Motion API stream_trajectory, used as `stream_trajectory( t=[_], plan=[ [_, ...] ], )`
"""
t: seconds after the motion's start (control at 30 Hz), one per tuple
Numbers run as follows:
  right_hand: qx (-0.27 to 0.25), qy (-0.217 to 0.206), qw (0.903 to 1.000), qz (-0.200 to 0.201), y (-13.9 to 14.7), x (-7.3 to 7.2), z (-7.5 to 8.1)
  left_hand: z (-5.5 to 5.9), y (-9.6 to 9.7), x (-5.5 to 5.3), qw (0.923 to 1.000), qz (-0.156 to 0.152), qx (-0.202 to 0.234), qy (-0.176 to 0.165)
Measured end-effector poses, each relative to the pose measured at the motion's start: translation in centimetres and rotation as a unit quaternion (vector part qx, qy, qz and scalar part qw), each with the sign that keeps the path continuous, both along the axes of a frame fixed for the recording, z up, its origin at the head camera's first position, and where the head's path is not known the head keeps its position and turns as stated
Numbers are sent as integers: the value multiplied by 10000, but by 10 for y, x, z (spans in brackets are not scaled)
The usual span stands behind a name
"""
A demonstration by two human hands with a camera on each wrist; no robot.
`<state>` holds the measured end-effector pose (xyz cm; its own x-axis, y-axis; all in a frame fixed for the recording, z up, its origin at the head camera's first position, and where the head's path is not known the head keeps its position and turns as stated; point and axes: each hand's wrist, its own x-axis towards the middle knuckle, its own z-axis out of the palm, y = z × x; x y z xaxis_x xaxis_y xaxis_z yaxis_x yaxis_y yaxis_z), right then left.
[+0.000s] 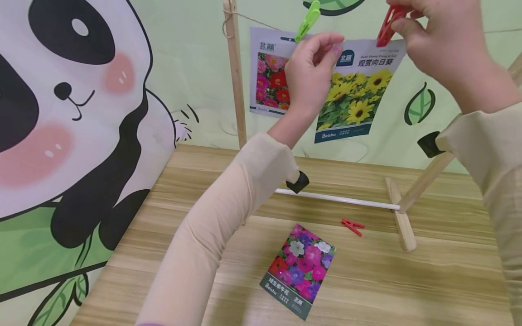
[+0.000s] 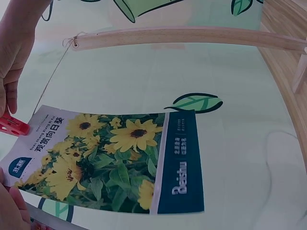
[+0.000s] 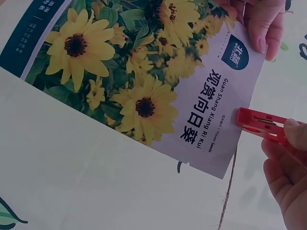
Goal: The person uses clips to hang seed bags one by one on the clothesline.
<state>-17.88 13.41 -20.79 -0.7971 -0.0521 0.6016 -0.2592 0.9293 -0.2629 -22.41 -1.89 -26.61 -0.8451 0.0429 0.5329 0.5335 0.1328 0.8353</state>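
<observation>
My left hand [image 1: 307, 77] pinches the upper left corner of a sunflower seed packet [image 1: 355, 102], which hangs tilted in front of the wall. In my right hand [image 1: 446, 50] is a red clothespin [image 3: 261, 123], held between thumb and fingers, its tip over the packet's top edge. A twine [image 3: 229, 191] runs behind that edge in the right wrist view. Just left, a packet with pink and red flowers [image 1: 271, 83] hangs from the line under a green clothespin [image 1: 308, 20]; my left hand partly covers it.
On the wooden table [image 1: 448, 271] lie a petunia packet [image 1: 302, 271] and another red clothespin [image 1: 353, 227]. Wooden posts [image 1: 235, 77] carry the twine, and a white rod [image 1: 338, 197] joins the stand low down. A panda mural [image 1: 81, 113] covers the wall at left.
</observation>
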Motion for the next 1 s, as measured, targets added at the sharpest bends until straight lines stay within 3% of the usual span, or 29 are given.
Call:
stream_trajectory(
  t=[0.6,1.0],
  plan=[
    [208,589,9971,427,0,0,-9,-7,-3,0,9994,214,-204,205],
    [265,765,9958,422,4,0,-11,-13,-6,-1,9992,251,-50,307]
  ],
)
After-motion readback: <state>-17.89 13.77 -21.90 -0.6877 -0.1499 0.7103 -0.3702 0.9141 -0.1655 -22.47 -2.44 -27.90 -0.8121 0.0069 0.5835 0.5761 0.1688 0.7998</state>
